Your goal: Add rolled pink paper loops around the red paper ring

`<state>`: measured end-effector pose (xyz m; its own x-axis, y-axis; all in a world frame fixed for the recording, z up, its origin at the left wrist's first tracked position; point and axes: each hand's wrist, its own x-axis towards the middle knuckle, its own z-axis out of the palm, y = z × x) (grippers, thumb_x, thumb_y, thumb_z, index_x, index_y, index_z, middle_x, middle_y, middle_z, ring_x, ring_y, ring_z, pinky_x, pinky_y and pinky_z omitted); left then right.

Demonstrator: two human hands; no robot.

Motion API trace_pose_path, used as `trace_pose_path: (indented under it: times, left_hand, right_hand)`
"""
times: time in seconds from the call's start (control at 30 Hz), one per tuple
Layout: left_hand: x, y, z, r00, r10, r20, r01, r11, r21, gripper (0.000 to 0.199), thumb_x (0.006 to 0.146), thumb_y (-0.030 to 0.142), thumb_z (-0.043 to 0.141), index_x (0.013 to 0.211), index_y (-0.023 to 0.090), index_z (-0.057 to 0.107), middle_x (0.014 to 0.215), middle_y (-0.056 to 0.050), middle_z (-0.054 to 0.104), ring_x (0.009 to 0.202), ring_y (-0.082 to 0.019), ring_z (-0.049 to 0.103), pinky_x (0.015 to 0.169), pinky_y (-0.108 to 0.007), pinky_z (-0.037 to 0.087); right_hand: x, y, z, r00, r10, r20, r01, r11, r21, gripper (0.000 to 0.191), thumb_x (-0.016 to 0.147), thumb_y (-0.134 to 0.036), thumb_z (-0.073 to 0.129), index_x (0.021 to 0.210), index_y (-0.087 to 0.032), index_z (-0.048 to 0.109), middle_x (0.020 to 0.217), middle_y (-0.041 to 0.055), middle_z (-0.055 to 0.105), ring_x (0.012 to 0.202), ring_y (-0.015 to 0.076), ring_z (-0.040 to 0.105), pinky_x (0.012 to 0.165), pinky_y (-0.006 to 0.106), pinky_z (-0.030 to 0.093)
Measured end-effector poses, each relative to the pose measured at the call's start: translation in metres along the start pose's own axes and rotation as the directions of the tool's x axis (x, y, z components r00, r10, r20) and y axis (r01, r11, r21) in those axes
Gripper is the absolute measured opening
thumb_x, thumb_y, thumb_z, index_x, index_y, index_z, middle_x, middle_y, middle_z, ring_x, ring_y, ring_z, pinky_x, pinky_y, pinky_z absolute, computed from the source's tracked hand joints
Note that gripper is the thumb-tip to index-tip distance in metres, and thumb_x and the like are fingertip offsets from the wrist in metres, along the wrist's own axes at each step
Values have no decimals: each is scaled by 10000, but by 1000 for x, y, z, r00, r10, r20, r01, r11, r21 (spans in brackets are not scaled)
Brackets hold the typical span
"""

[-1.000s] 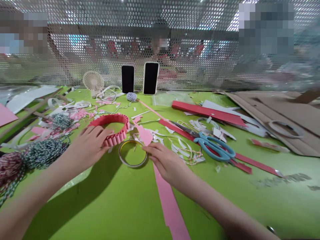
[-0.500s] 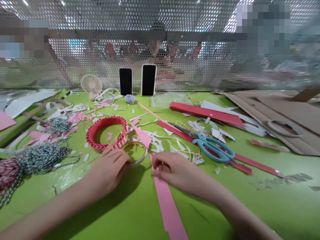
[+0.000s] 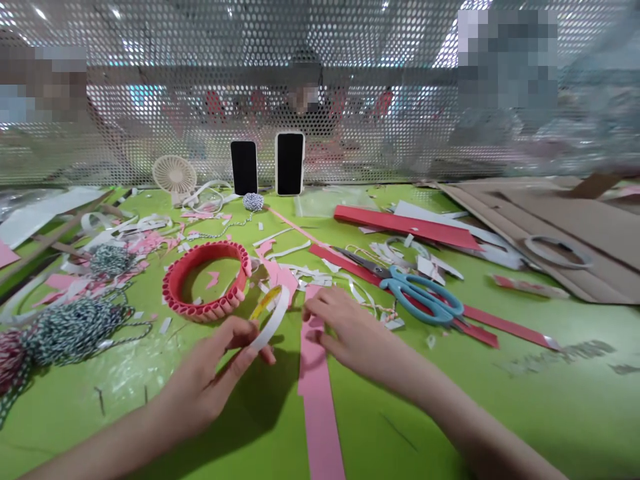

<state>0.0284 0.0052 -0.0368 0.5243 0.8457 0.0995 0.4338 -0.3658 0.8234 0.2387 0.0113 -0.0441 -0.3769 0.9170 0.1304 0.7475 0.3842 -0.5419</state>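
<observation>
Head view: we have just lifted the roll of tape (image 3: 269, 317) off the green work mat (image 3: 400, 420). Our left hand (image 3: 210, 377) pinches it between thumb and fingers, wrist low, near the red pleated paper ring (image 3: 205, 283). Our right hand (image 3: 350, 330), fingers slightly spread, rests on the pink paper strip (image 3: 316, 393).

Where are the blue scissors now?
In the head view, the blue-handled scissors lie on the green mat to the right of the right hand, across a long red paper strip.
</observation>
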Motion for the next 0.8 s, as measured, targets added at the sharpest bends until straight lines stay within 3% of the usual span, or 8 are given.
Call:
trace_pose_path:
  times: [0.1, 0.17, 0.27, 0.4, 0.53, 0.7, 0.8]
  left_hand:
    - [-3, 0, 7, 999, 22, -27, -21, 998, 60, 140, 845, 208, 381, 895, 237, 509, 798, -2, 651, 748, -156, 610, 669, -248, 464]
    - [-4, 1, 10, 998, 55, -6, -54, 994, 100, 157, 845, 197, 382, 919, 242, 513, 820, 1, 662, 746, -148, 618, 658, -230, 464]
    - [-4, 3, 13, 997, 80, 22, -83, 987, 138, 162, 845, 190, 384, 928, 241, 514, 782, 3, 666, 701, -138, 623, 623, -214, 465]
    - [-5, 4, 14, 997, 47, 53, -54, 987, 152, 171, 849, 213, 369, 948, 234, 507, 601, 17, 623, 536, -128, 599, 528, -211, 457]
    - [-7, 3, 15, 996, 7, 85, -18, 992, 125, 164, 843, 220, 360, 923, 227, 504, 643, -1, 644, 534, -130, 605, 514, -217, 457]
    - [-6, 2, 16, 994, -63, 86, 51, 988, 143, 114, 838, 232, 369, 861, 219, 480, 692, 0, 653, 570, -132, 603, 515, -216, 440]
    - [-3, 3, 16, 991, -94, 91, 81, 987, 140, 114, 839, 227, 353, 838, 212, 466, 667, 10, 617, 561, -126, 568, 518, -216, 424]
  right_hand:
    - [-1, -10, 8, 942, -48, -332, 89, 990, 108, 132, 811, -121, 422, 831, -164, 545, 766, 56, 601, 719, 167, 548, 625, 318, 465]
    - [-4, -18, 16, 906, -100, -411, 182, 969, 167, 190, 829, -137, 407, 964, -155, 540, 845, 71, 626, 778, 163, 573, 664, 310, 486]
    - [-10, -25, 26, 918, -170, -357, 240, 957, 163, 301, 827, -162, 429, 1122, -151, 492, 999, 107, 615, 938, 193, 559, 773, 352, 488]
    - [-13, -27, 34, 924, -169, -343, 236, 958, 162, 314, 824, -154, 425, 1129, -162, 500, 1017, 115, 620, 951, 209, 568, 784, 371, 494]
    - [-13, -28, 37, 923, -120, -365, 200, 961, 191, 258, 812, -137, 434, 1052, -182, 519, 970, 97, 627, 918, 206, 574, 749, 368, 497]
    - [-13, -31, 40, 925, -12, -379, 131, 948, 289, 85, 794, -149, 453, 858, -187, 495, 809, 65, 564, 726, 166, 545, 602, 304, 481]
    - [-13, -33, 38, 917, 22, -399, 130, 927, 351, 87, 760, -120, 485, 762, -198, 446, 794, 43, 519, 730, 152, 516, 627, 291, 461]
